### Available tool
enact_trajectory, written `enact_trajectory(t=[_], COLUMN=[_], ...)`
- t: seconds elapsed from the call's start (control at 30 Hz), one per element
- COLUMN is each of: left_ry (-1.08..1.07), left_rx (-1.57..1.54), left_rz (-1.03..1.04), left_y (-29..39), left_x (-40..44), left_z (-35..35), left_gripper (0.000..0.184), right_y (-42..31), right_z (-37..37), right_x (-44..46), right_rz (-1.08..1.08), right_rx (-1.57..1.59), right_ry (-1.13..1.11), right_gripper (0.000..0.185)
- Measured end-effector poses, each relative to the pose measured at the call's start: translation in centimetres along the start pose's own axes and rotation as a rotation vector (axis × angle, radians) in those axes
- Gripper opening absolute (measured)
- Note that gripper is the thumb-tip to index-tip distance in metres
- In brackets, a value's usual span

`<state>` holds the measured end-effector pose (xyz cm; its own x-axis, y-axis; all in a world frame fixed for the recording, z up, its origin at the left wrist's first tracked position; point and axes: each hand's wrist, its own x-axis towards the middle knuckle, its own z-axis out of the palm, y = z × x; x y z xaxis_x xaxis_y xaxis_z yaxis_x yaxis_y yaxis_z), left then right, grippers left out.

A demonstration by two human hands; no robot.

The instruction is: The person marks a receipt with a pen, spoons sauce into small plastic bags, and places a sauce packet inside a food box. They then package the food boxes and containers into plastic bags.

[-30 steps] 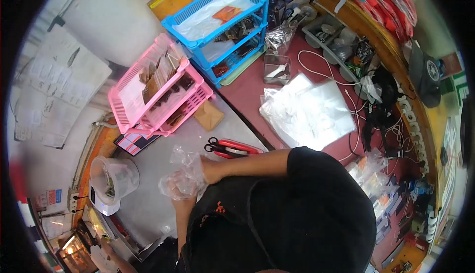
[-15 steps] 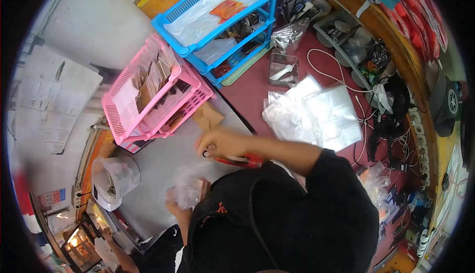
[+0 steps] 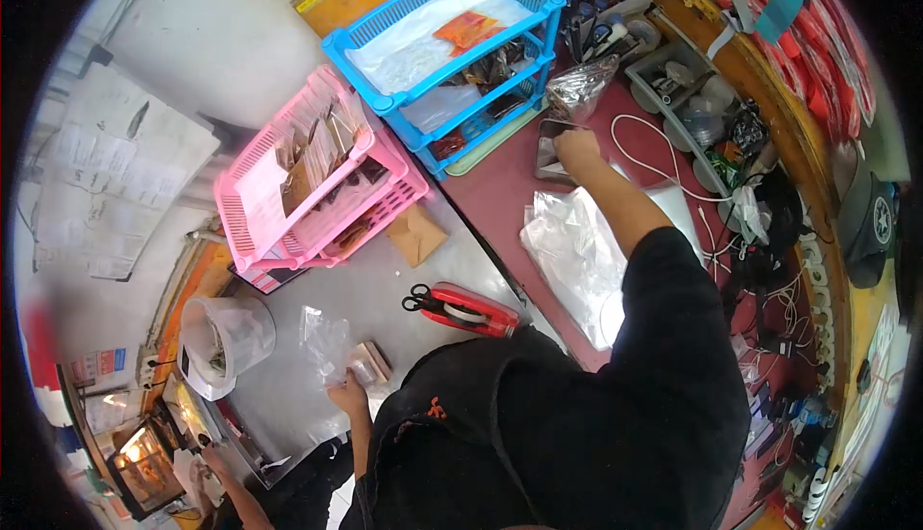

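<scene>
My left hand (image 3: 350,394) is closed on the lower edge of a clear plastic bag (image 3: 327,343), with a small brown packet (image 3: 368,364) in it, over the grey metal tabletop. My right hand (image 3: 578,150) reaches into a small clear box (image 3: 550,153) on the dark red table; its fingers are bunched, and what they hold is hidden. Below that forearm lies a stack of clear plastic bags (image 3: 577,251). A red tape dispenser (image 3: 476,309) with black-handled scissors (image 3: 416,298) rests between my hands.
A pink basket rack (image 3: 317,184) and a blue one (image 3: 385,102) stand at the back. A brown envelope (image 3: 416,234) lies beside the pink rack. A clear tub (image 3: 255,338) is at left. Another person's hand (image 3: 213,458) shows at lower left. White cables (image 3: 663,160) cross the red table.
My right hand has gone from the bag, past the scissors and tape dispenser, to the small box at the back. My left hand still has the bag, which now hangs spread out beside the packet.
</scene>
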<state>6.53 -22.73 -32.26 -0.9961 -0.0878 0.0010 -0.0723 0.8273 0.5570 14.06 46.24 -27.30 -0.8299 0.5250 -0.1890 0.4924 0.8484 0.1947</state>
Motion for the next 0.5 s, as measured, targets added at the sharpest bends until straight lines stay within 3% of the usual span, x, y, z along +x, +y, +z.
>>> enact_trajectory(t=[0.07, 0.13, 0.2, 0.27, 0.3, 0.37, 0.5], left_ry=[-0.032, -0.108, -0.118, -0.134, -0.177, -0.22, -0.244], left_rx=[-0.156, -0.59, -0.632, -0.671, -0.635, -0.596, -0.54], left_rz=[-0.098, -0.065, -0.147, -0.229, -0.215, -0.201, -0.307], left_y=[0.3, 1.0, 1.3, 2.0, 2.8, 3.2, 2.0], left_x=[0.2, 0.3, 0.5, 0.4, 0.4, 0.5, 1.1], left_z=[0.2, 0.5, 0.6, 0.6, 0.1, -0.2, -0.1], left_gripper=[0.02, 0.016, 0.015, 0.013, 0.014, 0.016, 0.028], right_y=[0.5, 1.0, 1.4, 2.3, 2.6, 2.9, 2.6], right_z=[-0.8, -3.3, -2.8, -1.0, -0.7, 0.1, 0.1], right_x=[-0.8, -2.9, -3.5, -3.5, -3.5, -3.2, -3.7], right_rz=[-0.093, -0.166, -0.135, -0.066, -0.067, 0.028, 0.063], right_rx=[-0.05, 0.063, 0.195, 0.581, 0.579, 1.024, 1.189], right_ry=[0.041, 0.168, 0.246, 0.299, 0.293, 0.15, 0.211], right_gripper=[0.018, 0.016, 0.014, 0.011, 0.011, 0.014, 0.009])
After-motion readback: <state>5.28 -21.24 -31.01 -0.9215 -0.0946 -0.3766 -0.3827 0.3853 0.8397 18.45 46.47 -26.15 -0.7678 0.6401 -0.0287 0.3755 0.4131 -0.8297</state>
